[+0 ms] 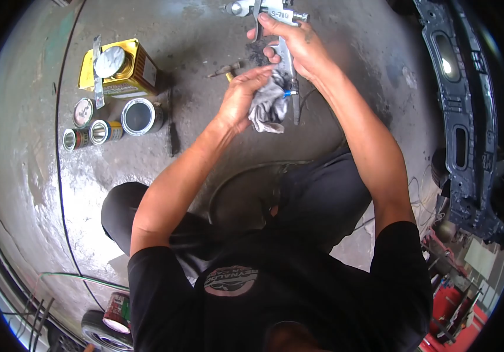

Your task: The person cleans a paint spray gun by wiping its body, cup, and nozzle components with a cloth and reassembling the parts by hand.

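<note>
A silver spray gun point(285, 56) is held up at the top of the view, its nozzle end pointing left. My right hand point(299, 44) is wrapped round its grip near the trigger. Below it, my left hand point(243, 97) clutches a crumpled grey-and-white rag point(269, 104) against the lower end of the handle. A blue fitting point(289, 93) shows beside the rag, with a dark hose connector under it. The rag hides part of my left fingers.
On the floor to the left stand a yellow square can point(146, 70), an open can of dark paint point(139, 116) and several smaller tins. A hammer point(227, 71) lies near my left hand. A dark metal car panel point(463, 117) stands at right; a hose point(246, 170) curves between my legs.
</note>
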Demonstrator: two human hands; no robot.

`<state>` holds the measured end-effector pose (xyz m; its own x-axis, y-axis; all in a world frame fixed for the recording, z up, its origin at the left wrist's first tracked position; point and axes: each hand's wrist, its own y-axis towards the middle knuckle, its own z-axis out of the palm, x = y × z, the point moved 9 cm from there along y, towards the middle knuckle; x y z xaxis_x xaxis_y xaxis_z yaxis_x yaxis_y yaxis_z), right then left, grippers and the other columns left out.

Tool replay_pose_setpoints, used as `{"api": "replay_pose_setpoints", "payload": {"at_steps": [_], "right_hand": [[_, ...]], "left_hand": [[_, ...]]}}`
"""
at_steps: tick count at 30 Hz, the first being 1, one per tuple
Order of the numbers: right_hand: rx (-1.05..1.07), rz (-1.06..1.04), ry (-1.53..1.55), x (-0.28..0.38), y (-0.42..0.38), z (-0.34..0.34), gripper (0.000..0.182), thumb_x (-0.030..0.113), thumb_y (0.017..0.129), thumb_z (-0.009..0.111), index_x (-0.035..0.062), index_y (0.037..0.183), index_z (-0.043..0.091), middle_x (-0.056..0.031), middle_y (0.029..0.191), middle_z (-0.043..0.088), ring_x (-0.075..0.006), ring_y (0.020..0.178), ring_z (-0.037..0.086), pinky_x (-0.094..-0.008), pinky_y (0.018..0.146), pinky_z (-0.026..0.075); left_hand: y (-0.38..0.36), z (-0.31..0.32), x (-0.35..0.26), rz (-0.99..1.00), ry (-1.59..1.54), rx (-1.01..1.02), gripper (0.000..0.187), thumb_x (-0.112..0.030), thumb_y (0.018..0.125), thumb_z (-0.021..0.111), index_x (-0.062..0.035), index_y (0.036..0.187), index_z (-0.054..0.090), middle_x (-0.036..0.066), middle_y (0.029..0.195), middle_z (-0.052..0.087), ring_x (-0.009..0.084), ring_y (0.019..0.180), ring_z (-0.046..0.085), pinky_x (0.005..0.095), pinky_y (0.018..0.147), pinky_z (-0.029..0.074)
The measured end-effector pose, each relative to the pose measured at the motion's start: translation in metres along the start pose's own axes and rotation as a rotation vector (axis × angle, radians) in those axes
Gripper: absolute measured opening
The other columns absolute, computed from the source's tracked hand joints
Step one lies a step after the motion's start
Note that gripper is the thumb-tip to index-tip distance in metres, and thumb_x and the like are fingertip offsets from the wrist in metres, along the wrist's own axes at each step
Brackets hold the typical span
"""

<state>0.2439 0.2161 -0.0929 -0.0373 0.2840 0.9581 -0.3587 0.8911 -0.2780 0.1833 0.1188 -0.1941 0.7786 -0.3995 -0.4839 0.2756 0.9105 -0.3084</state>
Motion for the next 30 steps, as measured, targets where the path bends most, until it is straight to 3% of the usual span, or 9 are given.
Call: {"api": "replay_pose_setpoints", "payload": {"at_steps": [2,3,7,10,14,19,23,26,30], "right_hand": [[0.024,-0.028,0.002,-0.001,-0.001,0.002,0.029,0.031,0.101,0.072,0.0059,0.114,0.07,-0.012,0.097,0.074,-0.0128,0.06,0.057,-0.026,0.048,0.042],[0.037,-0.051,-0.011,-0.001,-0.003,0.005,0.026,0.031,0.101,0.072,0.0067,0.11,0.071,-0.01,0.094,0.073,-0.013,0.06,0.057,-0.0262,0.048,0.042],[0.014,-0.053,-0.03,0.0,-0.004,0.007,0.025,0.031,0.1,0.072,0.0064,0.106,0.072,-0.0084,0.092,0.072,-0.0127,0.06,0.056,-0.0267,0.048,0.042],[0.012,-0.05,-0.013,0.005,-0.006,0.008,0.025,0.031,0.1,0.073,0.0066,0.107,0.072,-0.0088,0.093,0.073,-0.0126,0.06,0.057,-0.0264,0.048,0.042],[0.006,-0.057,-0.051,0.006,-0.006,0.004,0.033,0.034,0.1,0.073,0.0044,0.115,0.069,-0.0128,0.099,0.075,-0.0123,0.06,0.055,-0.0254,0.05,0.043],[0.018,-0.046,-0.031,0.004,-0.007,0.008,0.035,0.035,0.099,0.074,0.0036,0.115,0.069,-0.0135,0.099,0.075,-0.0123,0.06,0.055,-0.0252,0.051,0.043],[0.026,-0.056,-0.05,0.0,-0.008,0.009,0.027,0.029,0.101,0.072,0.0047,0.112,0.071,-0.0095,0.093,0.072,-0.0128,0.06,0.057,-0.0268,0.048,0.042],[0.022,-0.051,-0.023,0.006,-0.01,0.008,0.027,0.029,0.101,0.072,0.0048,0.112,0.071,-0.01,0.094,0.072,-0.0129,0.061,0.056,-0.027,0.049,0.042],[0.005,-0.017,-0.004,0.006,-0.011,0.002,0.027,0.029,0.101,0.072,0.0052,0.113,0.071,-0.0105,0.095,0.073,-0.0131,0.062,0.056,-0.0267,0.049,0.042]], "left_hand": [[0.002,0.007,0.002,-0.013,0.087,0.079,0.021,-0.003,0.098,0.069,0.0002,0.119,0.07,0.007,0.1,0.076,0.0137,0.086,0.071,0.0307,0.081,0.06],[0.002,0.008,-0.002,0.015,0.102,0.065,0.016,-0.001,0.093,0.077,-0.0014,0.109,0.075,0.007,0.097,0.077,0.0125,0.083,0.071,0.0303,0.076,0.059],[-0.004,0.009,-0.019,0.183,0.298,-0.045,0.004,-0.004,0.094,0.077,0.0001,0.092,0.077,0.008,0.087,0.077,0.0111,0.074,0.069,0.0276,0.067,0.055],[-0.011,0.007,-0.017,0.163,0.33,-0.172,0.007,-0.004,0.096,0.073,0.0024,0.094,0.076,0.008,0.086,0.076,0.0113,0.074,0.068,0.0278,0.067,0.054],[0.003,-0.021,-0.003,0.098,-0.006,-0.156,0.018,0.0,0.098,0.057,0.004,0.111,0.068,0.012,0.093,0.073,0.0167,0.078,0.071,0.0324,0.076,0.061],[-0.002,0.008,-0.008,0.036,0.131,0.044,0.018,-0.005,0.094,0.076,0.0022,0.11,0.072,0.007,0.092,0.076,0.0124,0.074,0.071,0.029,0.068,0.059],[-0.004,0.009,-0.025,0.218,0.548,-0.04,0.008,-0.004,0.095,0.074,0.0016,0.1,0.075,0.005,0.085,0.075,0.0089,0.069,0.066,0.0265,0.062,0.052],[-0.012,0.015,-0.029,0.242,0.593,-0.052,0.01,-0.004,0.095,0.072,0.0014,0.104,0.074,0.005,0.088,0.075,0.0093,0.071,0.067,0.0265,0.065,0.054],[-0.006,0.003,-0.004,0.08,0.167,-0.012,0.014,-0.003,0.096,0.071,0.0001,0.11,0.073,0.006,0.094,0.076,0.0108,0.075,0.07,0.0269,0.069,0.056]]}}
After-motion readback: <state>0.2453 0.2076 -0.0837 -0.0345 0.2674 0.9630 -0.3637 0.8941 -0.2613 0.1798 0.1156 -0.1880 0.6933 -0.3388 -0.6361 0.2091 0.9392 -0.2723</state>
